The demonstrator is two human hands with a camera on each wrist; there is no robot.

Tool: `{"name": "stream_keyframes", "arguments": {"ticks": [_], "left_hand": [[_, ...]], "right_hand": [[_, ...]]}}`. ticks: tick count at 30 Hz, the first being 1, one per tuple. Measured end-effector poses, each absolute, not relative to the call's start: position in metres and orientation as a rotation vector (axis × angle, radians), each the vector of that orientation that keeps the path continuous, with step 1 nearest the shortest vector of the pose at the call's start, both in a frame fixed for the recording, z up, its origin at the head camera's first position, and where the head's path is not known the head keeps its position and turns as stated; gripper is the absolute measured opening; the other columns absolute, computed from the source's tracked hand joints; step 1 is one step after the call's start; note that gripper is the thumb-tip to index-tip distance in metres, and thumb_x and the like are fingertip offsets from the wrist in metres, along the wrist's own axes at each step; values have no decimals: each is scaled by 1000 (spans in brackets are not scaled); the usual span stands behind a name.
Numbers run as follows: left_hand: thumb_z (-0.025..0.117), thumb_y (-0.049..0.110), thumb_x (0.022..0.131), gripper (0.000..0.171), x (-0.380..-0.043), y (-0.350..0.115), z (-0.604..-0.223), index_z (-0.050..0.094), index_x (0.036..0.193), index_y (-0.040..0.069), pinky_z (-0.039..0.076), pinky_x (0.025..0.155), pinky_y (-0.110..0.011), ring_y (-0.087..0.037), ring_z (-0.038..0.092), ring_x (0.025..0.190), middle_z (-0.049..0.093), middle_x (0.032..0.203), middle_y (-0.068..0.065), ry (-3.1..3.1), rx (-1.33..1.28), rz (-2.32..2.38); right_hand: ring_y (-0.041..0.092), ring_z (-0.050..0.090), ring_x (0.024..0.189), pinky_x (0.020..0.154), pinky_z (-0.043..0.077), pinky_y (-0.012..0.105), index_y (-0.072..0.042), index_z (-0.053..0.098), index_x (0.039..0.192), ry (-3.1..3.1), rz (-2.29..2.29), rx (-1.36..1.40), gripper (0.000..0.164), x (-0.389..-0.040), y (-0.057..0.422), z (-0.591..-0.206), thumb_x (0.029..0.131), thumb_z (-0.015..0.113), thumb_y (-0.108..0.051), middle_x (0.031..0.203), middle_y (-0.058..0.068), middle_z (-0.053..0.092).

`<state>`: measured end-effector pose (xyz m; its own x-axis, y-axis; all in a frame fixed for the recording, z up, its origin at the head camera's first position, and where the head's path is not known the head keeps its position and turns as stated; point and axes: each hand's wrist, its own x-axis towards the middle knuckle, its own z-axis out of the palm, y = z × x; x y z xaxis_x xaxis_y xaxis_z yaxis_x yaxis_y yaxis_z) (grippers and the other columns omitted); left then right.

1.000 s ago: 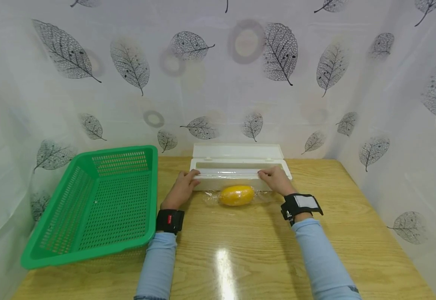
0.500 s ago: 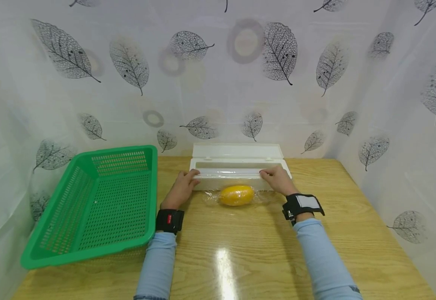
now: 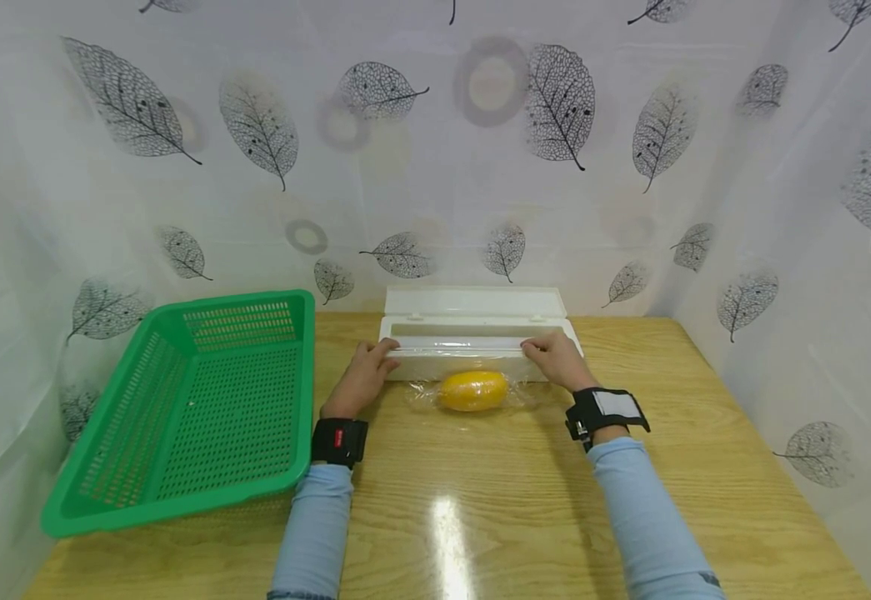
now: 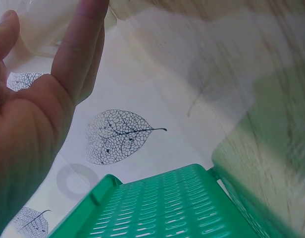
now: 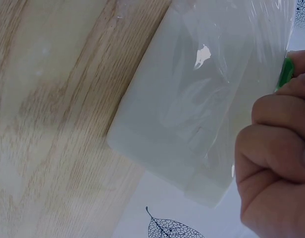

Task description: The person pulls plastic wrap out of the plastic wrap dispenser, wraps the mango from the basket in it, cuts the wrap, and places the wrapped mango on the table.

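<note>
A white cling film box (image 3: 450,367) lies across the table, its lid (image 3: 473,302) tipped back and a film roll inside. My left hand (image 3: 362,377) grips the box's left end, thumb in front and fingers over the top edge. Near the right end, my right hand (image 3: 558,362) pinches a small green slider (image 5: 286,73) at the box's edge, its other fingers curled. Clear film (image 5: 202,94) hangs over the front wall. Just before the box lies a smooth yellow oval fruit (image 3: 473,392), its exact kind unclear, with clear film around it.
A green perforated plastic basket (image 3: 302,400) stands to the left, close beside my left forearm. Behind the wooden table (image 3: 525,508) hangs a white curtain (image 3: 435,183) with a leaf print, which also runs along both sides.
My right hand has slid slightly right along the box's edge. The left hand, the box and the yellow fruit have stayed in place.
</note>
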<state>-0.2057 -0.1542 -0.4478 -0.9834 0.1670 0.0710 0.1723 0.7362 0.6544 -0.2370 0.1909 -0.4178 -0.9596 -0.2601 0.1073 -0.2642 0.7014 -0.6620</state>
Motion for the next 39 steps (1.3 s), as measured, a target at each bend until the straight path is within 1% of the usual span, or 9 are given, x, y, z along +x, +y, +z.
{"name": "stream_keyframes", "arguments": {"ticks": [11, 15, 19, 22, 24, 29, 33, 36, 39], "left_hand": [[51, 24, 104, 30, -205, -154, -447, 51, 133, 15, 50, 90, -52, -36, 58, 100, 46, 117, -23, -2919, -289, -1103], [51, 23, 104, 30, -205, -153, -447, 51, 133, 14, 50, 90, -52, -37, 58, 100, 46, 116, -24, -2917, -297, -1100], [51, 23, 104, 30, -206, -153, -448, 51, 133, 14, 50, 90, -53, -38, 58, 101, 46, 117, -24, -2919, -298, -1101], [51, 24, 104, 30, -206, -153, -448, 51, 133, 14, 50, 90, -53, -38, 58, 101, 46, 117, -24, -2919, -289, -1107], [51, 24, 104, 31, -206, -153, -448, 51, 133, 14, 49, 91, -53, -38, 58, 101, 46, 118, -24, -2921, -286, -1107], [51, 23, 104, 30, -206, -154, -449, 52, 133, 13, 49, 90, -53, -37, 57, 100, 46, 116, -24, -2917, -296, -1104], [52, 22, 104, 30, -206, -155, -450, 52, 132, 12, 50, 89, -53, -38, 57, 99, 46, 115, -25, -2898, -321, -1107], [51, 23, 104, 29, -205, -155, -450, 51, 132, 12, 49, 89, -54, -39, 57, 99, 46, 115, -25, -2893, -325, -1115], [51, 23, 104, 30, -207, -155, -451, 51, 132, 13, 49, 89, -53, -39, 57, 100, 46, 116, -25, -2895, -323, -1115]], "right_hand": [[13, 27, 50, 53, 27, 28, 1, 70, 85, -2894, 1164, 422, 26, -234, 191, -413, 100, 54, -12, 52, -7, 27], [14, 32, 53, 55, 30, 29, 4, 74, 97, -2903, 1105, 413, 26, -236, 192, -414, 100, 54, -13, 56, -1, 41], [17, 46, 63, 63, 38, 31, 4, 73, 112, -2912, 1022, 423, 29, -237, 195, -415, 100, 55, -15, 84, 16, 69], [20, 53, 72, 69, 43, 33, 3, 72, 114, -2912, 1002, 448, 29, -238, 197, -416, 100, 55, -16, 109, 23, 71], [22, 54, 74, 70, 43, 34, 3, 72, 113, -2913, 1004, 458, 28, -238, 198, -415, 101, 55, -15, 110, 23, 70], [18, 48, 66, 63, 39, 31, 2, 74, 107, -2930, 986, 440, 27, -238, 195, -413, 99, 55, -15, 86, 15, 70], [16, 41, 60, 60, 34, 30, 2, 75, 104, -2949, 988, 406, 28, -239, 193, -411, 98, 53, -15, 66, 3, 54], [16, 40, 60, 60, 34, 29, 2, 75, 104, -2959, 993, 387, 29, -239, 193, -410, 98, 52, -15, 65, 2, 53], [16, 43, 63, 61, 36, 29, 2, 74, 106, -2966, 989, 379, 29, -239, 193, -410, 98, 52, -15, 75, 7, 62]]}}
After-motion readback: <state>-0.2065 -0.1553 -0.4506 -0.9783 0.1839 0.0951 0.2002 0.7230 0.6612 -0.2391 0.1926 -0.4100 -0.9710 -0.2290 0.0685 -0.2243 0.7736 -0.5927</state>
